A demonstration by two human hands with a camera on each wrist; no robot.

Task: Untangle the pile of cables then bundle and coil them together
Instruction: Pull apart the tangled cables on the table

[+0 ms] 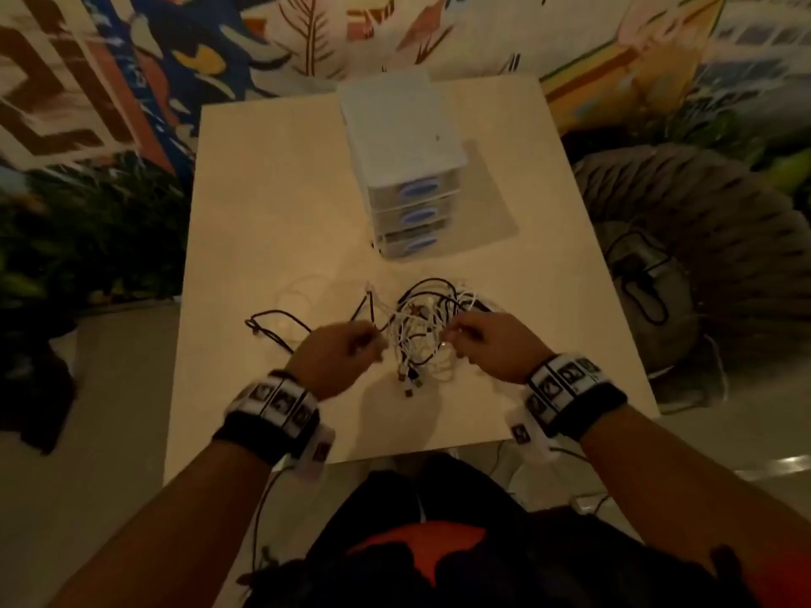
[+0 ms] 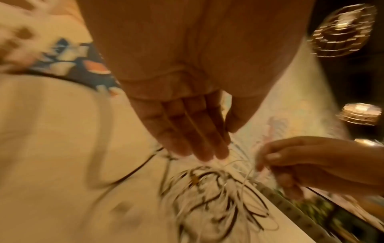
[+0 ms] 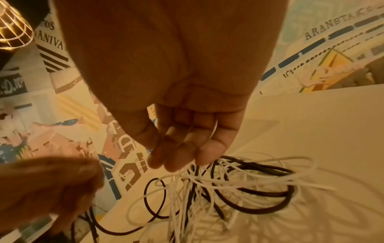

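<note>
1. Head view: a tangled pile of cables (image 1: 421, 326) — black and white strands — is lying on the pale tabletop (image 1: 272, 204), near its front edge. The left hand (image 1: 338, 357) and right hand (image 1: 491, 344) are hovering at either side of the pile, each with fingers curled at strands lifted from it. A small drawer unit (image 1: 403, 168) is standing behind the pile, well apart from it.
2. Left wrist view: the picture is blurring. The left hand (image 2: 187, 131) is reaching down with fingers nearly straight above the cables (image 2: 218, 197); whether its grip is pinching a strand I cannot tell. The right hand (image 2: 311, 164) is pinching a thin white strand.
3. Right wrist view: the right hand (image 3: 182, 139) is holding its fingers together — grip clamped on white strands at the top of the cables (image 3: 228, 189)
</note>
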